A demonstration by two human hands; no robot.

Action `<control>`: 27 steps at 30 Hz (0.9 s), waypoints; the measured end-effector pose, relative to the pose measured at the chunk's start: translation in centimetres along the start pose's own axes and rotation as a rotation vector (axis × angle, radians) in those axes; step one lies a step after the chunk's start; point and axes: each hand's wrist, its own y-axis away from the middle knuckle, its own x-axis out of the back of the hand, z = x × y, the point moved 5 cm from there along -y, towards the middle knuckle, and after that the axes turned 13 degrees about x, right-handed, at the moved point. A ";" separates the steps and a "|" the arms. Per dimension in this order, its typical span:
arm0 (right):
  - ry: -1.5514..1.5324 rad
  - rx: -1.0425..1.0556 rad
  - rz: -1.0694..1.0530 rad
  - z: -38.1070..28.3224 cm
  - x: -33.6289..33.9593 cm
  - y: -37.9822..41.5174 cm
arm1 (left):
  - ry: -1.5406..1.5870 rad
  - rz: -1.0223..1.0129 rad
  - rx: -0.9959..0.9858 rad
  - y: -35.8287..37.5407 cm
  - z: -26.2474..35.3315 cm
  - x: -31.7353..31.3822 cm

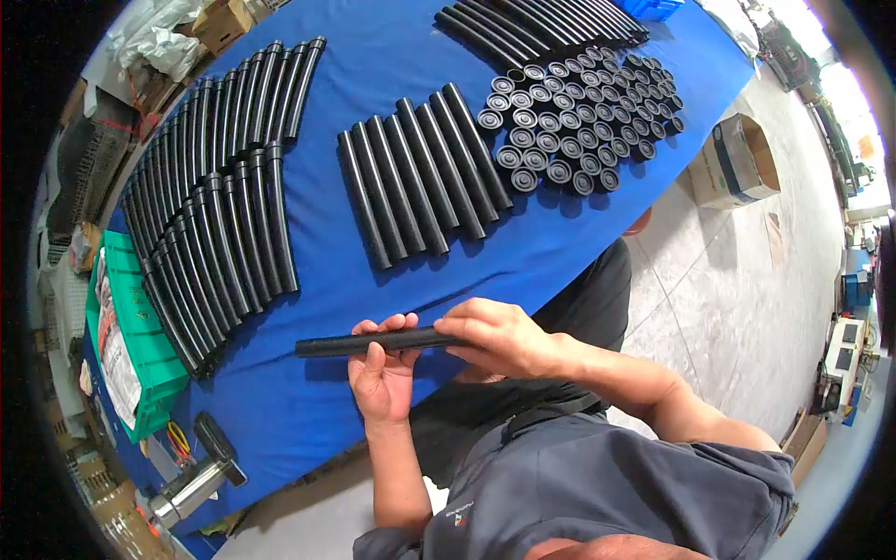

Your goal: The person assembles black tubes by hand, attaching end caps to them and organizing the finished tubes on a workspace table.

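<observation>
A black tube (322, 347) lies level across both of my hands, close over the front part of the blue-covered table. Underneath its middle, my left hand (381, 378) grips it with the thumb in front and the fingers curled behind. The fingers of my right hand (499, 338) are closed round the tube's right end and hide that end. Beyond my hands, a row of similar black tubes (420, 177) lies on the cloth. To its right stand many round black caps (569, 121) with ringed ends facing up.
Capped black tubes (219, 196) lie in overlapping rows at the left, and more tubes (541, 28) lie at the far edge. A green crate (140, 336) and a metal clamp-like tool (201, 476) are at the table's left. An open cardboard box (737, 163) stands on the floor.
</observation>
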 end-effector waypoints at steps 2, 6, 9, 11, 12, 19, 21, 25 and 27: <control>-0.039 -0.030 0.007 0.1 0.1 0.0 | 0.022 0.006 0.006 0.0 -0.1 0.0; -0.191 -0.248 -0.029 0.8 0.5 0.1 | -0.011 0.006 -0.003 0.0 0.0 0.1; -0.040 -0.069 0.021 0.3 0.2 0.1 | 0.012 0.019 0.013 -0.1 0.0 -0.1; 0.105 0.086 0.014 -0.5 0.0 0.0 | 0.022 0.015 0.014 0.0 0.1 0.0; 0.097 0.089 0.056 -0.4 0.2 -0.2 | 0.017 0.007 0.009 0.0 0.0 0.2; -0.038 -0.092 0.044 0.4 0.4 0.2 | -0.008 0.019 0.013 -0.1 0.0 -0.1; 0.079 0.058 0.026 -0.3 0.2 0.0 | 0.013 0.000 0.015 -0.1 0.1 0.0; -0.121 -0.200 0.001 0.5 0.7 0.1 | 0.012 -0.024 0.002 0.0 0.0 0.3; -0.241 -0.373 -0.045 1.3 0.5 0.4 | -0.022 -0.010 -0.002 -0.1 -0.1 0.2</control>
